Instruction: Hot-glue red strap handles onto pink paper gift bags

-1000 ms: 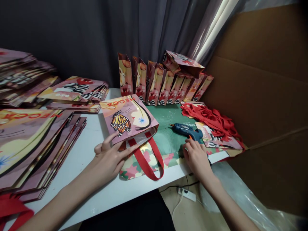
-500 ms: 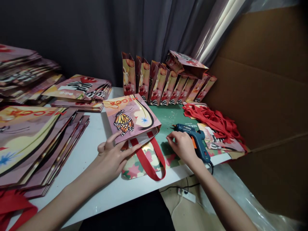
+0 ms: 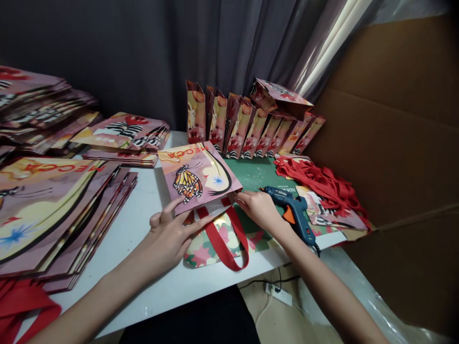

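Note:
A paper bag [image 3: 199,174] printed with a butterfly lies on its side, its mouth facing me. A red ribbon handle [image 3: 234,248] loops out of that mouth over a patterned sheet [image 3: 201,248]. My left hand [image 3: 172,234] grips the near left edge of the bag, some fingers on the front panel and others at the opening. With fingers pinched together, my right hand [image 3: 260,208] takes the bag's right corner by the mouth; the fingertips are partly hidden. Just right of that hand a blue glue gun [image 3: 296,208] with an orange trigger lies on the green cutting mat [image 3: 251,169].
Several finished-looking bags [image 3: 238,126] stand in a row at the back. Flat bags [image 3: 46,210] are stacked on the left. Red ribbons [image 3: 319,179] lie heaped at right, beside a large cardboard sheet [image 3: 394,143]. A power strip [image 3: 279,294] is on the floor.
My right hand has moved left from beside the glue gun to the bag's right corner. The left hand keeps its place on the bag.

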The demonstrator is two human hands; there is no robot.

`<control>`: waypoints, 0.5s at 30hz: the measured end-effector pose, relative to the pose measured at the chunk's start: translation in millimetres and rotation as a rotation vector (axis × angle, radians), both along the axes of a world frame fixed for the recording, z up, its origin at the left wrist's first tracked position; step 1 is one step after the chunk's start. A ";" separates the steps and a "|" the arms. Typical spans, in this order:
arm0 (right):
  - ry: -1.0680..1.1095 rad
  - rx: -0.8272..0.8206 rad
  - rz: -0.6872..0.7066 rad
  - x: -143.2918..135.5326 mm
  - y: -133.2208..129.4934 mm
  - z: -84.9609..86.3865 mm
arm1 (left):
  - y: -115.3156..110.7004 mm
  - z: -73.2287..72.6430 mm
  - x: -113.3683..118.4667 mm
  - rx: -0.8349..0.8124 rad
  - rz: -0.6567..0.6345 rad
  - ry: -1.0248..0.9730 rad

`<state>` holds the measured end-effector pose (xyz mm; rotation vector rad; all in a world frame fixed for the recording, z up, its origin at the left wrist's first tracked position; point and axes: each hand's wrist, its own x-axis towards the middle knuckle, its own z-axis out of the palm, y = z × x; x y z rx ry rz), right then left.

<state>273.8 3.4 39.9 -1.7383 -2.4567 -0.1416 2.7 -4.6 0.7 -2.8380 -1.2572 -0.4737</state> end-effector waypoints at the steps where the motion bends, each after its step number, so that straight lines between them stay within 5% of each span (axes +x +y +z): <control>1: 0.038 -0.020 0.002 0.2 1.1 0.1 | -0.1 -0.3 0.2 0.003 -0.003 -0.003; 8: 0.311 -0.155 0.003 2.0 11.1 2.4 | -0.9 -7.1 -1.3 0.047 -0.008 0.002; 15: 0.600 -0.258 0.052 7.7 19.9 -16.2 | -1.7 -6.5 -2.5 0.009 -0.006 -0.008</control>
